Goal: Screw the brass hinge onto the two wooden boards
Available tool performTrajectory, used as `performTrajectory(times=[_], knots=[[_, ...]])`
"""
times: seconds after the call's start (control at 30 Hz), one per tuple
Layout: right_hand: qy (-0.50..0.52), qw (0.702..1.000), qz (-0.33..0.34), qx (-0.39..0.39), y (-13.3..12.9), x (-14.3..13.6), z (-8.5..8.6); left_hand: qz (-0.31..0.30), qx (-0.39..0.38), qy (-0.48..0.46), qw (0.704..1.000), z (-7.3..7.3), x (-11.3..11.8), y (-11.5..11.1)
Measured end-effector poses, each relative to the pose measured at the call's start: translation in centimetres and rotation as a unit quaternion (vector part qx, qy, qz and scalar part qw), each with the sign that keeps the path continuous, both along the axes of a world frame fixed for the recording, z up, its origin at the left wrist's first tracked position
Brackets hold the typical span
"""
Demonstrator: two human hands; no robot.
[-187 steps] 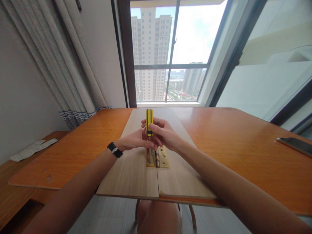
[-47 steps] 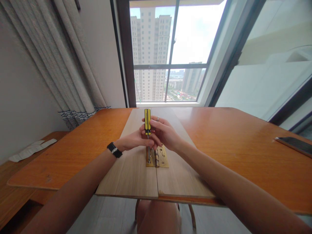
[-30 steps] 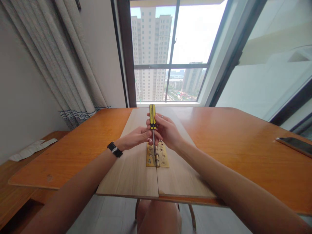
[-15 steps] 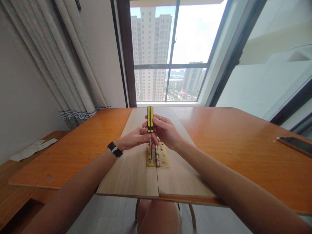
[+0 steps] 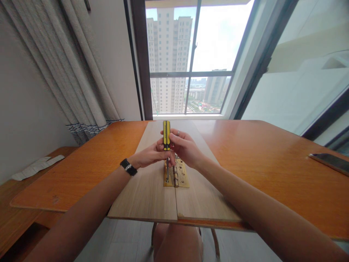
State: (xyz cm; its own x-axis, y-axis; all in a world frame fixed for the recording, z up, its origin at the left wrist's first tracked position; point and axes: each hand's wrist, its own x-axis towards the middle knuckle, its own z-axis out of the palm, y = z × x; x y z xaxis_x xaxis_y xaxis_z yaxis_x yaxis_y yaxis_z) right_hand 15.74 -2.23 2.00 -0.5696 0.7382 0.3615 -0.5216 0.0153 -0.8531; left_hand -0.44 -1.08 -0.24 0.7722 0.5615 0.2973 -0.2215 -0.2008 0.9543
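Observation:
A screwdriver (image 5: 166,134) with a yellow and black handle stands nearly upright over a brass hinge (image 5: 183,176). Its tip meets a screw (image 5: 167,181) at the near left corner of the hinge's left leaf. My right hand (image 5: 187,147) grips the handle from the right, thumb against its side. From the left, my left hand (image 5: 151,153) closes its thumb and fingers around the shaft just below the handle. The hinge lies open across the seam between two pale wooden boards (image 5: 144,198). Both hands partly cover its far end.
The boards lie on an orange-brown wooden table (image 5: 261,160). A phone (image 5: 331,162) rests at its right edge. On a lower surface at left lies a pale strip (image 5: 38,167). A window stands behind the table, with a grey curtain (image 5: 68,65) on the left.
The screwdriver has moved down and slightly left, and its tip has come onto the near left screw. Both hands keep their hold.

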Motion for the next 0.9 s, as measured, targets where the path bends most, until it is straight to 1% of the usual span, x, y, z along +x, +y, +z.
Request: performTrajectory(times=[0.37, 0.47, 0.6, 0.7, 0.8, 0.9], knots=[[-0.002, 1.0, -0.004, 0.005, -0.14, -0.11, 0.01, -0.012, 0.013, 0.002, 1.0, -0.16, -0.11, 0.32], [-0.003, 1.0, 0.004, -0.001, -0.17, -0.07, 0.11, -0.016, 0.016, 0.009, 1.0, -0.2, -0.16, 0.32], [-0.016, 0.999, 0.044, -0.007, -0.12, 0.18, 0.43, -0.028, 0.022, 0.016, 0.999, 0.02, -0.2, 0.1], [-0.038, 0.996, 0.081, -0.017, -0.13, 0.41, 0.68, -0.029, 0.011, 0.042, 0.999, 0.18, -0.28, -0.06], [-0.035, 0.994, 0.1, -0.027, -0.21, 0.54, 0.81, -0.024, -0.004, 0.056, 0.998, 0.13, -0.41, 0.0], [-0.021, 0.993, 0.111, -0.02, -0.27, 0.55, 0.72, -0.024, -0.006, 0.054, 0.998, -0.08, -0.48, 0.19]])
